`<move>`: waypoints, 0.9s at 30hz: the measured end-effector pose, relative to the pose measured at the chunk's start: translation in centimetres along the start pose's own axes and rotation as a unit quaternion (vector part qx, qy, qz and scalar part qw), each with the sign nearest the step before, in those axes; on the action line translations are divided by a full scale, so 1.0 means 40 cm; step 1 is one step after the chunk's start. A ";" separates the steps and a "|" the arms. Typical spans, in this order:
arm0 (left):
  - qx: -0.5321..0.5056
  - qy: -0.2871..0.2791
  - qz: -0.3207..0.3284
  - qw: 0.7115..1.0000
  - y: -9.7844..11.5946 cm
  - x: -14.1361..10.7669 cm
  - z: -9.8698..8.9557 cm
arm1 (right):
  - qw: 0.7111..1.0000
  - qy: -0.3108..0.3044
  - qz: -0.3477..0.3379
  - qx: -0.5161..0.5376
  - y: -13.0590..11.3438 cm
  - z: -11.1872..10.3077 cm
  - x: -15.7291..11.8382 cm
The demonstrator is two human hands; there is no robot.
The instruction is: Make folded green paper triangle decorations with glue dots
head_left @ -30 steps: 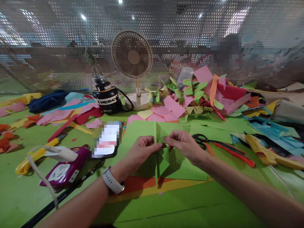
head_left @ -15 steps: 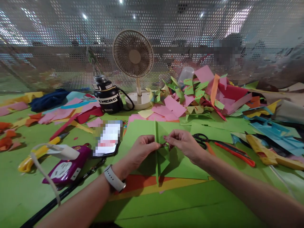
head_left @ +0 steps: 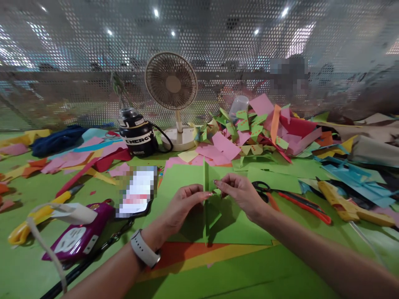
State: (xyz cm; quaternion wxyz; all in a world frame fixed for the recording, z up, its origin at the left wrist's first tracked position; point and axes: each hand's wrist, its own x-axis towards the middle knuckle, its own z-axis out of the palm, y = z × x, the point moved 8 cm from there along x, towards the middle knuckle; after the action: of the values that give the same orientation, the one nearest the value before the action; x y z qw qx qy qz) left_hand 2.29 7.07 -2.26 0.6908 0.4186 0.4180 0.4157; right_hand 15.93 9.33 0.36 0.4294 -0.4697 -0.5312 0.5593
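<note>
Our left hand pinches the upright fold of the green paper; our right hand, fingertips nearly together, is just beside it, and we cannot tell whether it holds anything. The green paper lies over orange and yellow sheets, between a phone and black scissors; a fan stands toward the table's far edge.

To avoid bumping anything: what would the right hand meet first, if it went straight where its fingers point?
The right hand would probably meet the upright green paper flap first, though depth is unclear.
</note>
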 end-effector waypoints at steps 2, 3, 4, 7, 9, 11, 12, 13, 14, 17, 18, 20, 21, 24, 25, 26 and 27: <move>0.001 0.001 -0.011 1.000 0.003 -0.003 0.006 | 1.000 0.010 -0.012 0.003 -0.003 -0.005 0.002; -0.006 0.006 -0.011 1.000 0.006 -0.004 0.007 | 1.000 0.014 -0.017 0.004 -0.005 -0.008 0.002; -0.016 0.012 -0.009 1.000 0.010 -0.005 0.008 | 1.000 0.016 -0.022 0.003 -0.008 -0.010 0.002; -0.021 0.016 -0.008 1.000 0.015 -0.006 0.010 | 1.000 0.003 -0.011 -0.005 -0.005 -0.008 -0.002; -0.010 0.018 0.001 1.000 0.019 -0.005 0.008 | 1.000 -0.022 0.013 -0.010 0.007 0.002 -0.005; -0.011 0.027 0.012 1.000 0.022 -0.005 0.002 | 0.999 -0.043 0.027 -0.010 0.017 0.012 -0.007; -0.016 0.034 0.014 0.999 0.022 -0.005 -0.002 | 0.998 -0.049 0.025 -0.006 0.019 0.016 -0.007; -0.023 0.042 0.014 0.999 0.021 -0.005 -0.006 | 0.999 -0.050 0.020 -0.003 0.019 0.018 -0.006; -0.029 0.051 0.012 0.998 0.019 -0.005 -0.010 | 0.999 -0.048 0.012 0.001 0.018 0.019 -0.004; -0.033 0.063 0.002 0.997 0.015 -0.006 -0.014 | 0.999 -0.034 -0.003 0.006 0.012 0.018 -0.001; -0.033 0.057 -0.003 0.998 0.013 -0.005 -0.011 | 1.000 -0.028 -0.004 0.008 0.010 0.016 0.000; -0.032 0.038 -0.012 0.999 0.011 -0.004 -0.001 | 1.000 -0.018 -0.001 0.014 0.007 0.013 0.000; -0.033 0.029 -0.016 0.999 0.011 -0.004 0.003 | 1.000 -0.014 0.001 0.016 0.006 0.012 -0.001; -0.047 0.027 -0.005 0.999 0.016 -0.002 0.006 | 1.000 -0.015 0.004 0.016 0.008 0.012 -0.003; -0.051 0.028 0.001 0.998 0.018 -0.002 0.005 | 1.000 -0.021 0.004 0.015 0.011 0.014 -0.004; -0.053 0.027 0.006 0.998 0.019 -0.002 0.005 | 1.000 -0.026 0.003 0.016 0.015 0.017 -0.004; -0.052 0.026 0.007 0.998 0.019 -0.003 0.005 | 0.999 -0.031 0.001 0.019 0.018 0.018 -0.004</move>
State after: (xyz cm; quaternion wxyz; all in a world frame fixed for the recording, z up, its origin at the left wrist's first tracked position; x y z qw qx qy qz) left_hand 2.28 7.14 -1.48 0.6979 0.3741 0.4102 0.4525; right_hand 15.25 8.97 -0.35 0.4207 -0.4446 -0.5333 0.5838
